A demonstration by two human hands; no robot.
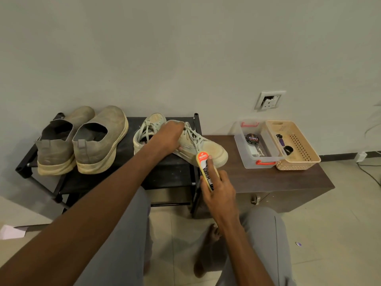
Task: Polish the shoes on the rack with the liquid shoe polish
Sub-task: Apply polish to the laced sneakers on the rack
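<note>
**Polish bottle at sneaker toe**

My left hand (172, 137) presses down on the laced sneaker (198, 144), fingers spread over its laces, steadying it on the rack (165, 168). Sneaker's long axis runs 10-to-4, toe at 4 o'clock, overhanging toward the table (278, 178). My right hand (218, 188) has its grip wrapped round the polish bottle (206, 170), index finger along it. Bottle tip points to 11, just beside the toe. Right hand is nearer.
</note>
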